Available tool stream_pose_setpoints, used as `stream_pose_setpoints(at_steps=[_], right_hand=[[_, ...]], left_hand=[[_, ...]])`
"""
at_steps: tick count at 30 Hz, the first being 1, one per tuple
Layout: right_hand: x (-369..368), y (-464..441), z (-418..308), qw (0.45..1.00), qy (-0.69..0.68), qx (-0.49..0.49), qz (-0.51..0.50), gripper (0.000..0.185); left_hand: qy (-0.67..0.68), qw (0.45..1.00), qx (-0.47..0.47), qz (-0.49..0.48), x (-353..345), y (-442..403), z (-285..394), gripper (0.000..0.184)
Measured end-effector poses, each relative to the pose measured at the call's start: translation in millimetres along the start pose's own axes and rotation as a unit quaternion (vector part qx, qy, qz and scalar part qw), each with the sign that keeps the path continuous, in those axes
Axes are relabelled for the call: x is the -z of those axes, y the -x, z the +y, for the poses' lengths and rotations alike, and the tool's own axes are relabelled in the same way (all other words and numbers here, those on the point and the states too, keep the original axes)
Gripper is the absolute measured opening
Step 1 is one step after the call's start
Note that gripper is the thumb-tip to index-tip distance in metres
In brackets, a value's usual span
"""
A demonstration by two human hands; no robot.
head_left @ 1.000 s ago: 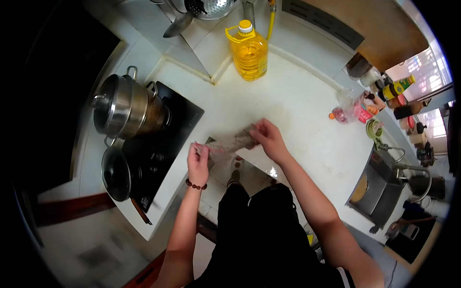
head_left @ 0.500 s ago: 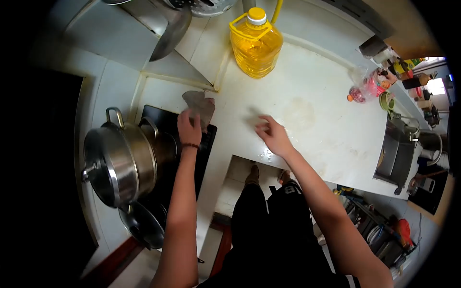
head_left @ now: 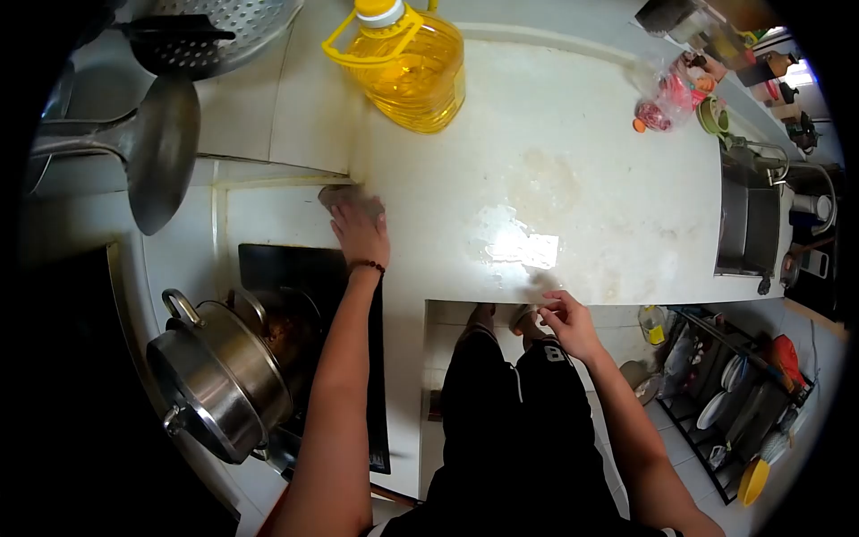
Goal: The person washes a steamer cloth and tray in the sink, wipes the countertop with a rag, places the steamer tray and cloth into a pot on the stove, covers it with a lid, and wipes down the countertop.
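Here's the left hand [head_left: 361,231], palm down and fingers stretched out, pressing on a grey-brown cloth [head_left: 333,194] rather than gripping it; the grip is open, and the cloth pokes out past the fingertips. That cloth lies on the table [head_left: 617,197], right in the corner just beyond the far edge of the black hob [head_left: 293,258], and part of it is hidden under the hand. A dark beaded bracelet [head_left: 369,266] sits on that wrist, and the forearm crosses over the hob. Now the right hand [head_left: 573,326]: it hangs near the front edge of the table, well apart from the left, fingers loosely bent, its grip half open with nothing showing in it. A wet patch [head_left: 514,243] shines on the table between the two. Up past the cloth stands the oil bottle [head_left: 412,76], capped, yellow handle and all. On the left, there's the steel pot [head_left: 224,380] by the hob, with a ladle [head_left: 165,157] and a strainer [head_left: 259,40] above. Far right, a pinkish bag [head_left: 677,92] lies near the sink [head_left: 747,215], and below stands a rack [head_left: 711,416] of dishes.
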State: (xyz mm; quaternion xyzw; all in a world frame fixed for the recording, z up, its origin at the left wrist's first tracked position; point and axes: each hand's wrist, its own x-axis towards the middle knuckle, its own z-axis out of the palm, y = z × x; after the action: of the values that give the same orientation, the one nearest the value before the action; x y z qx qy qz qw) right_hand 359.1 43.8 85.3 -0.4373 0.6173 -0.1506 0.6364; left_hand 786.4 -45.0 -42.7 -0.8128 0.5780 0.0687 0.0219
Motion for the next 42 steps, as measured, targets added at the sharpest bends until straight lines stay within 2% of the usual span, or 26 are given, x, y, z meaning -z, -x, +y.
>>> stream_pose_setpoints(at_steps=[5, 9, 11, 13, 15, 17, 19, 24, 28, 31, 34, 38, 42], right_hand=[[9.9, 10.6, 13.2, 1.000, -0.005, -0.003, -0.002, 0.034], [35.5, 34.2, 41.0, 1.000, 0.005, -0.006, 0.019, 0.031], [48.5, 41.0, 74.2, 0.999, -0.029, -0.004, 0.037, 0.030], [66.2, 53.7, 89.5, 0.998, -0.052, -0.005, 0.047, 0.030], [85.6, 65.1, 100.2, 0.996, -0.063, -0.023, 0.060, 0.030], [106.9, 73.0, 110.2, 0.996, -0.056, -0.029, 0.065, 0.030], [132.5, 79.2, 124.4, 0.994, -0.090, -0.026, 0.063, 0.031], [222.6, 106.3, 161.0, 0.988, -0.116, -0.027, 0.094, 0.029], [304.9, 133.5, 209.9, 0.983, -0.109, -0.027, 0.145, 0.027], [357.2, 157.5, 243.8, 0.976, -0.106, -0.029, 0.188, 0.026], [394.7, 186.1, 262.9, 0.959, -0.150, -0.051, 0.236, 0.026], [420.0, 206.3, 279.0, 0.941, -0.186, -0.052, 0.278, 0.027], [415.6, 201.9, 295.0, 0.943, -0.193, -0.026, 0.270, 0.028]], left_hand=[[0.015, 0.993, -0.114, 0.029, -1.0, 18.4, 61.8, 0.071], [0.038, 0.988, -0.142, 0.040, -6.3, 45.5, 131.7, 0.071], [0.061, 0.990, -0.129, 0.007, -8.2, 56.4, 172.9, 0.073], [0.057, 0.987, -0.149, 0.025, -10.2, 74.6, 214.2, 0.074], [0.055, 0.982, -0.173, 0.046, -10.8, 94.1, 263.1, 0.074], [0.064, 0.986, -0.155, 0.005, -8.6, 108.8, 310.2, 0.075], [0.069, 0.986, -0.152, 0.024, -15.1, 120.1, 356.1, 0.076], [0.072, 0.985, -0.156, 0.013, -29.4, 148.3, 486.9, 0.077], [0.083, 0.957, -0.276, -0.014, -40.3, 185.8, 626.4, 0.075], [0.147, 0.925, -0.351, -0.001, -47.6, 217.2, 722.6, 0.067], [0.117, 0.915, -0.386, 0.000, -56.8, 237.7, 791.1, 0.059], [0.209, 0.857, -0.471, 0.015, -81.4, 247.8, 828.6, 0.049], [0.260, 0.825, -0.501, 0.009, -80.3, 239.0, 815.5, 0.043]])
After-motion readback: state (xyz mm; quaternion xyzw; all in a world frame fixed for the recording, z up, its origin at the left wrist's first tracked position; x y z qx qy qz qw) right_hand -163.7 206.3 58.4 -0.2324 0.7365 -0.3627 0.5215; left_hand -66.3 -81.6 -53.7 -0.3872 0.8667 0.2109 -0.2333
